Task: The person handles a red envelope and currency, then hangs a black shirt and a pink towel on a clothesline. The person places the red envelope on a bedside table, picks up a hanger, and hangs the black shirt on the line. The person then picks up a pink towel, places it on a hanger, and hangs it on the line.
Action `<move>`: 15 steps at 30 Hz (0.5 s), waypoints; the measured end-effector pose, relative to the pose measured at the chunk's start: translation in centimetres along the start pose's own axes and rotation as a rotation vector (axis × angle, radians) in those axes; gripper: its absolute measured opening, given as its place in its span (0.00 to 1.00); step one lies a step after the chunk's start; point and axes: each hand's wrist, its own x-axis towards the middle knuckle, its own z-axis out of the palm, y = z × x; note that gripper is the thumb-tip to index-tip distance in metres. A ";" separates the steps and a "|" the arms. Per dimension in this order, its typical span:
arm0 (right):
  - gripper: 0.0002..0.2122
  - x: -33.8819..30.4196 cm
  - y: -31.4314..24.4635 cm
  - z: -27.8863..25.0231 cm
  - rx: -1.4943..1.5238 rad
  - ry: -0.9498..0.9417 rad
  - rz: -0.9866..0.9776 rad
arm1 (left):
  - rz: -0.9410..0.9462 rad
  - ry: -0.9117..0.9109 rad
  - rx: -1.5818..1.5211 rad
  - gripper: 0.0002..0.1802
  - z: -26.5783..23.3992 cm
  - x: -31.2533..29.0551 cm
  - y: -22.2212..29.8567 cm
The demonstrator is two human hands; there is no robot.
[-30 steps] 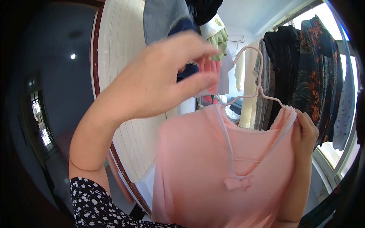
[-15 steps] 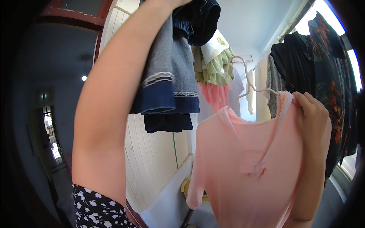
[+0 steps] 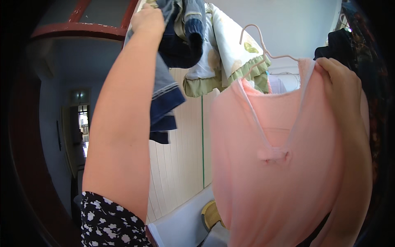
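Note:
My right hand (image 3: 340, 78) is closed on the shoulder of a pale pink V-neck top (image 3: 255, 181), which has a small bow at the neckline. Inside the top sits a light-coloured hanger (image 3: 263, 45), its hook pointing up and free of any rail. High at the upper left, my left hand (image 3: 148, 20) is closed at the edge of the hanging blue denim trousers (image 3: 166, 96); its fingertips are partly hidden. The trousers' hems are dark blue with pale stitching. Just right of them hangs a white garment (image 3: 234, 37) with a green ruffle.
Dark clothes (image 3: 335, 45) hang at the right. Behind the garments stands a cream panelled wall (image 3: 181, 177) with a green vertical line. Low down are a white ledge (image 3: 173, 224) and a round yellow woven item (image 3: 212, 214). A doorway with a red-brown frame (image 3: 82, 29) opens at the left.
My left hand has come lower and left, and the denim trousers have swung left with it. The pink top has risen a little in view. The whole view has turned left.

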 end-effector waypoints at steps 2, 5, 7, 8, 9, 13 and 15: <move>0.06 1.2 1.2 1.8 -0.014 -0.045 0.044 | 0.014 -0.003 0.149 0.15 -0.2 0.7 -2.7; 0.06 3.3 1.9 4.4 -0.055 -0.097 0.093 | 0.034 0.005 0.213 0.15 -1.4 2.4 -7.7; 0.06 5.3 1.3 5.6 -0.067 -0.132 0.115 | 0.039 0.098 0.259 0.14 -2.2 3.6 -10.2; 0.06 6.3 1.3 6.1 -0.035 -0.064 0.100 | 0.053 0.146 0.330 0.13 -4.3 4.1 -11.2; 0.06 7.2 1.4 6.6 -0.005 0.003 0.086 | 0.012 0.034 0.364 0.16 -6.7 5.4 -11.6; 0.08 11.0 1.2 8.9 -0.076 -0.064 0.131 | -0.008 0.181 0.331 0.13 -7.5 5.9 -7.8; 0.10 12.6 0.4 12.3 -0.036 -0.089 0.186 | 0.068 0.225 0.409 0.13 -8.2 7.3 -7.2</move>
